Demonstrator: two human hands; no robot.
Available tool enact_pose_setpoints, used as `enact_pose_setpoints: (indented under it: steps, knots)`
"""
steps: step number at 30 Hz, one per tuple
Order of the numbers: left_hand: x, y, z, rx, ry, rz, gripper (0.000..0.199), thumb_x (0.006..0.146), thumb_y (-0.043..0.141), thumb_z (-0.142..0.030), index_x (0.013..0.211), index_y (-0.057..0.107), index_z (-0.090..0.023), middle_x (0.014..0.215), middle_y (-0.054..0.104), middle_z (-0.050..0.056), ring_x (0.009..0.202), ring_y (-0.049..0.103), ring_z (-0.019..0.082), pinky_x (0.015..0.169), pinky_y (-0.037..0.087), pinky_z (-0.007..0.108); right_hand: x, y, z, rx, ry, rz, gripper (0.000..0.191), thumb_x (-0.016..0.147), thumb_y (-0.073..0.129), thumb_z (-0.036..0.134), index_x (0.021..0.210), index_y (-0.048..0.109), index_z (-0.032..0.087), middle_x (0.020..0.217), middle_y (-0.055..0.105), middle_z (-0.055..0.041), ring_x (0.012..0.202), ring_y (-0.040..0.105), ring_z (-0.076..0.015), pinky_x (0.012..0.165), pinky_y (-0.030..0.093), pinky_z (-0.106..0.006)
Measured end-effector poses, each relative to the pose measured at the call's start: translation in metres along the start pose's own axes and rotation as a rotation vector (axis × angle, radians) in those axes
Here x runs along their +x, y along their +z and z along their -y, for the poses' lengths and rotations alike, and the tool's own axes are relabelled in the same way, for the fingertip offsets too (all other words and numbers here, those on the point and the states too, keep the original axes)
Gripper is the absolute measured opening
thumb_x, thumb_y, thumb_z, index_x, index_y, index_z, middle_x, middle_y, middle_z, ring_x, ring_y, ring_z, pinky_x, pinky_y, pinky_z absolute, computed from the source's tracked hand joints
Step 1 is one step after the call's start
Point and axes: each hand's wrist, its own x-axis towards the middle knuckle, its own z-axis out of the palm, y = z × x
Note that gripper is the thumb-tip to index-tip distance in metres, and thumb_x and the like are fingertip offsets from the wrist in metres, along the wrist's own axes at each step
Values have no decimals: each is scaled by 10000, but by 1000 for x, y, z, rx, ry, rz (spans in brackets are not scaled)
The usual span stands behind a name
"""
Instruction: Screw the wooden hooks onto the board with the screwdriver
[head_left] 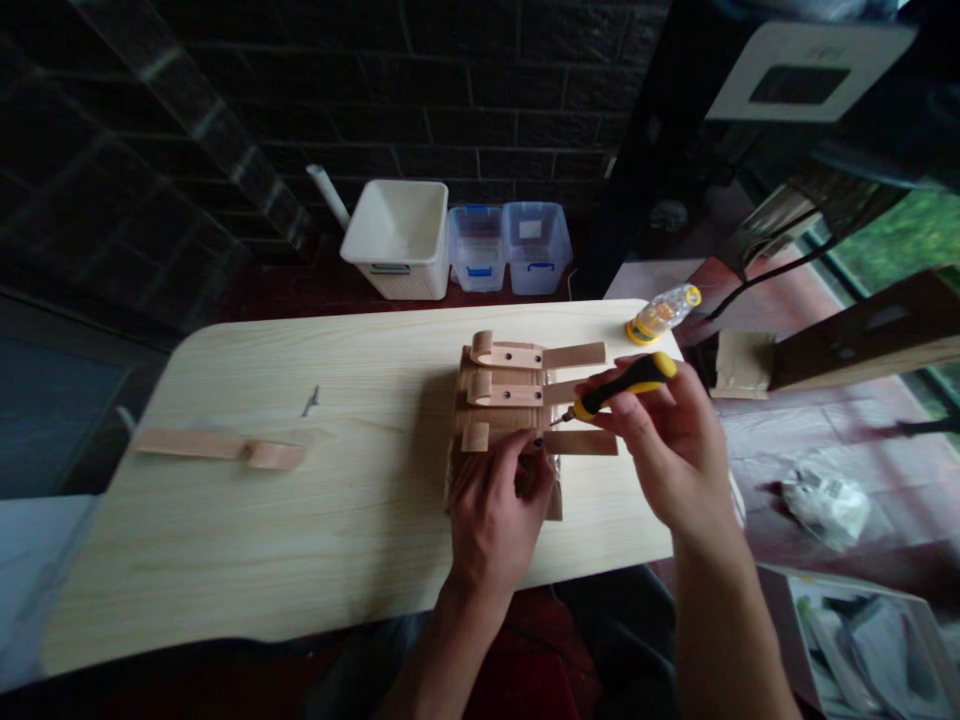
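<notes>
My right hand [675,440] grips a yellow and black screwdriver [626,385], its shaft slanting down to the left over the work. My left hand [499,500] is closed in a pinch at a small dark screw [538,441] on the nearest wooden piece. Three light wooden pieces with curled ends lie side by side across a brown cardboard block [555,500]; the farthest wooden piece [525,356] and the middle wooden piece [517,394] each show two dark screws. My left fingers cover part of the nearest one. The screwdriver tip is close to the pinched screw; contact is unclear.
On the pale wooden table [360,540], another wooden piece [221,448] and some small dark screws [311,401] lie to the left. A clear bottle-shaped container [664,312] stands at the far right corner. A white basket [397,225] and two clear bins [478,250] stand beyond the table.
</notes>
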Motion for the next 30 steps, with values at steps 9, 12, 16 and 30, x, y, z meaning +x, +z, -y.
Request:
enact_pose_setpoints:
  steps: [9,12,16,30]
  knots:
    - [-1,0,-2,11,-14,-18,237,1048,760,-222,1282,736,-197,973,852,38,816,809,195,830,638,308,4,-5,-8,188,92,-35,265,1031,820,373,1280,730,381,1171,837,-3,1105,857,-223,917,787,-444]
    - [-1,-2,-5,-7,15,-48,267,1071,747,-251,1325,725,-172,1001,862,64,820,817,189,859,650,298,4,-6,-8,218,102,-4,303,1040,802,369,1326,711,408,1184,842,-7,1195,843,-248,974,772,-485]
    - [-2,-8,-10,-81,74,-60,255,1102,725,-283,1340,726,-191,1005,876,54,740,795,154,872,658,284,4,-9,-6,261,120,18,328,1039,798,339,1347,700,391,1189,842,-20,1225,840,-253,979,764,-450]
    - [3,-14,-16,-266,48,-147,66,1078,738,-179,1094,801,-191,943,890,45,793,853,151,831,674,211,1,-6,0,230,152,163,428,1041,801,289,1401,614,428,1130,833,10,1099,887,-256,921,780,-473]
